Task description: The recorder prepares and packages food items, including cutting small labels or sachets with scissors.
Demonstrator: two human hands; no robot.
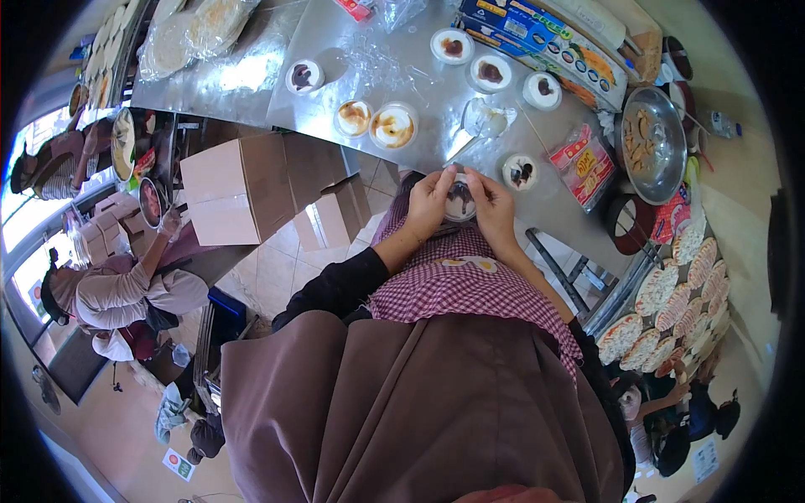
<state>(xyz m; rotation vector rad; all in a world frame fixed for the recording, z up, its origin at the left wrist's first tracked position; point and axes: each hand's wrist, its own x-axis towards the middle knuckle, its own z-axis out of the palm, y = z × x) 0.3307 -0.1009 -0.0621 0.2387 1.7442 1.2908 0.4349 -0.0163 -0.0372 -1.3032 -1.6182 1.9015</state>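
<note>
My left hand (pixel 426 206) and my right hand (pixel 495 204) are both closed around a clear cup (pixel 459 204) with white cream and dark brown topping, thumbs at its rim, just off the near edge of the steel table (pixel 277 101). A plastic spoon (pixel 464 142) lies beyond my hands by crumpled clear wrap (pixel 495 119). A cream cup with dark topping (pixel 520 173) sits to their right. Several similar cups (pixel 489 74) stand farther back, and two with golden topping (pixel 392 126) are at the middle left.
Cardboard boxes (pixel 218 193) stand left of me. A long film box (pixel 541 54), red packet (pixel 583 168) and steel bowl of brown pieces (pixel 652 147) are at the right, above many topped flatbreads (pixel 683 302). Co-workers (pixel 126 293) work at the left and lower right.
</note>
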